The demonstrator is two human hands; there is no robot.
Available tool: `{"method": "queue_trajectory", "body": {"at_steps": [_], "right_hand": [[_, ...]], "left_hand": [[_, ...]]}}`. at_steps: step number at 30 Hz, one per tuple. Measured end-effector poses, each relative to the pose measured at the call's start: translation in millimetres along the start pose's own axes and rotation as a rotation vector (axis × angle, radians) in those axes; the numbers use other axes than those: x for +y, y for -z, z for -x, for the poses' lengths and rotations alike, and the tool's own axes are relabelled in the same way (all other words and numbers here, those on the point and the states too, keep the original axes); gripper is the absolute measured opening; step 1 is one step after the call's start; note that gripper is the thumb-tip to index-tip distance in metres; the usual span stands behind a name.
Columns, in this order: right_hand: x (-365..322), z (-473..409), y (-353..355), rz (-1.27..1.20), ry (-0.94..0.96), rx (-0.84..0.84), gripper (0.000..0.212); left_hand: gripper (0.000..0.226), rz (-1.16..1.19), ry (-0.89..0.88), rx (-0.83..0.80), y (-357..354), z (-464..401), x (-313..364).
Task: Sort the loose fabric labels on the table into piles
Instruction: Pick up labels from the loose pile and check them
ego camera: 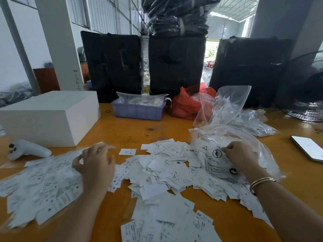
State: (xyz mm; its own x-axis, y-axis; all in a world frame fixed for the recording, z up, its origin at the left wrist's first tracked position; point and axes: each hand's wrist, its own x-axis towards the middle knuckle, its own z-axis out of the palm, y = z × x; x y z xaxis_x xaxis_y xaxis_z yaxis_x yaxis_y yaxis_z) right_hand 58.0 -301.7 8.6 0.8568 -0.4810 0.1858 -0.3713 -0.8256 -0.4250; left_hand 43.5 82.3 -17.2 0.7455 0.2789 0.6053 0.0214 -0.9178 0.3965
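- Nearest the camera, a loose spill of labels [167, 222] covers the front of the orange counter [132, 131], with more spread up through the middle.
- Left hand [95, 164] sits on the left heap of labels; it's motion-blurred, fingers look loosely curled, and I can't tell if it's got hold of anything.
- Right hand [242, 157], bangle [262, 182] on the wrist, pinches the printed clear bag [216, 158] that lies on the labels at right.
- One label [127, 151] lies by itself just past the left hand.
- White controller [28, 150] at far left, phone [308, 148] at far right.
- Further back: white box [50, 116], blue bin [138, 110], red bag [187, 103], another clear bag [225, 105].
- Behind it all, black bundles [113, 65] and a fan [307, 88].
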Motion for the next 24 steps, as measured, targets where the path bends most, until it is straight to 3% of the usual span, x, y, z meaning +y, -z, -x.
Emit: {"method": "queue_trajectory", "body": {"at_steps": [2,4,7,9,12,16,19,22,24], "right_hand": [[-0.9,0.0,1.8,0.012,0.026,0.04,0.036],[-4.9,3.4,4.9,-0.009,0.093,0.181,0.038],[-25.2,17.9,10.7,-0.22,0.276,0.336,0.022],[-45.8,35.9,13.4,-0.465,0.423,0.244,0.015],[-74.5,71.1,7.7,-0.623,0.582,-0.012,0.009],[-100.3,103.4,-18.8,-0.705,0.635,-0.33,0.014],[-110.9,111.5,-34.6,-0.625,0.68,-0.37,0.021],[-113.8,111.0,-45.0,-0.61,0.658,-0.376,0.02],[-116.5,109.2,-48.9,-0.699,0.586,-0.345,0.009]], "left_hand": [[0.018,0.097,-0.179,-0.015,1.3,3.3,11.6],[0.017,0.273,-0.344,-0.1,1.7,9.6,24.1],[0.022,0.582,-0.355,-0.304,3.0,21.1,39.2],[0.021,0.689,-0.31,-0.398,1.6,25.2,44.1],[0.009,0.798,-0.211,-0.533,0.3,25.6,44.8],[0.039,0.911,-0.142,-0.665,1.4,25.8,45.6],[0.031,0.891,-0.123,-0.65,2.7,24.8,47.9],[0.002,0.852,-0.083,-0.582,-0.3,25.1,49.0],[0.007,0.869,-0.038,-0.558,-2.1,25.3,48.1]]}}
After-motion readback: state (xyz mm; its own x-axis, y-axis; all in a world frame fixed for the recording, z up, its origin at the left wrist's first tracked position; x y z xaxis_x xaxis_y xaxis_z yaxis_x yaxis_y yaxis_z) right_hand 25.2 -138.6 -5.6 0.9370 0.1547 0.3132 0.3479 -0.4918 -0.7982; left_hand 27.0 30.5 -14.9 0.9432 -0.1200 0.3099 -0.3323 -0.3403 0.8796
